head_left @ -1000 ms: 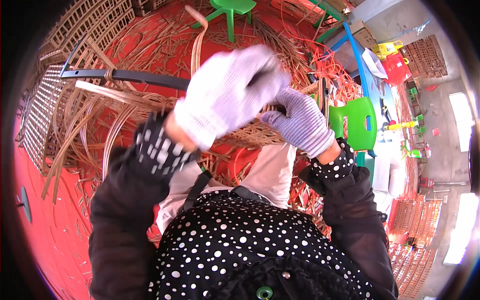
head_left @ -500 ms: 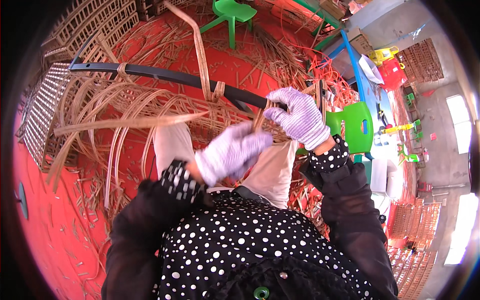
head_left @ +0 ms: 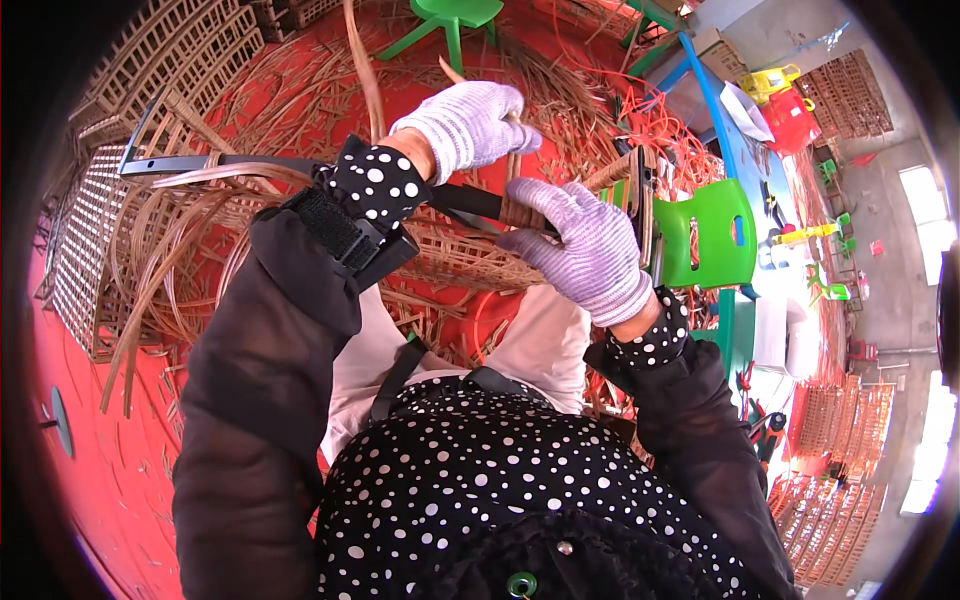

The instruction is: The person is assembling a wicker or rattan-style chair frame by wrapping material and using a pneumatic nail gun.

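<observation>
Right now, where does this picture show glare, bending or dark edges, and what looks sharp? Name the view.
Head view: the windows at far right glare white; head view: the stacked baskets at upper left look bowed; head view: black corners frame the rounded image; head view: the right glove's stripes show clearly.

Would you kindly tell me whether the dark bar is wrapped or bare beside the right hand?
Wrapped: brown strip covers the dark bar beside the right hand.

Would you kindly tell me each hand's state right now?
Left hand: closed, apparently holding a tan strip.
Right hand: at the dark bar's end; grip cannot be told.
</observation>
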Available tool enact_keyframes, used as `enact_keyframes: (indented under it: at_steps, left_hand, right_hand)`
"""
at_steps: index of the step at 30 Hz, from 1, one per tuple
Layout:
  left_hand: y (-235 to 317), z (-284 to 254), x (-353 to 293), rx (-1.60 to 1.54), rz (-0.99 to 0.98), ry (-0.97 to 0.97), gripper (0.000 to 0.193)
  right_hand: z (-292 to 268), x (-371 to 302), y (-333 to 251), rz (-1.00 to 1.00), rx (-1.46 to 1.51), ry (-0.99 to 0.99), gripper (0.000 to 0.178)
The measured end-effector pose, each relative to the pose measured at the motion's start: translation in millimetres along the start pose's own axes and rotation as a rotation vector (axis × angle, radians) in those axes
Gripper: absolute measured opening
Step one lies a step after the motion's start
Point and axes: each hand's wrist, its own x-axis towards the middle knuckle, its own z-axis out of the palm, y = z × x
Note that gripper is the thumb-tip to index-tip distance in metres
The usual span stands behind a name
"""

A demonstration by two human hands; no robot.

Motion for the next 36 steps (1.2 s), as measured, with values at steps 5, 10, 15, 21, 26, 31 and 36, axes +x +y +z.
enact_keyframes:
  at_steps: [5, 10, 15, 21, 26, 31, 36]
  left_hand:
    - [4, -3, -4, 0.009, 0.009, 0.299, 0.024]
    - [35, 0, -86, -0.380, 0.147, 0.424, 0.012]
    - [43, 38, -141, -0.899, -0.475, 0.077, 0.045]
    - [54, 39, -106, -1.246, -0.541, -0.021, 0.045]
    - [55, 13, -134, -1.440, -0.536, -0.149, 0.024]
    - [52, -3, -120, -0.952, -0.031, 0.062, 0.027]
    - [40, -62, -85, -0.763, -0.272, -0.329, 0.031]
  right_hand:
    - [1, 12, -3, 0.078, 0.076, -0.034, 0.027]
    - [-10, 22, 2, 0.278, 0.357, -0.271, 0.025]
    - [-9, 29, 4, 0.264, 0.455, -0.297, 0.023]
    - [-6, 22, 8, 0.199, 0.452, -0.247, 0.028]
    - [-3, 19, 11, 0.025, 0.290, -0.117, 0.030]
    - [1, 12, -6, 0.063, 0.009, -0.126, 0.035]
    - [2, 10, -15, 0.196, -0.018, -0.185, 0.041]
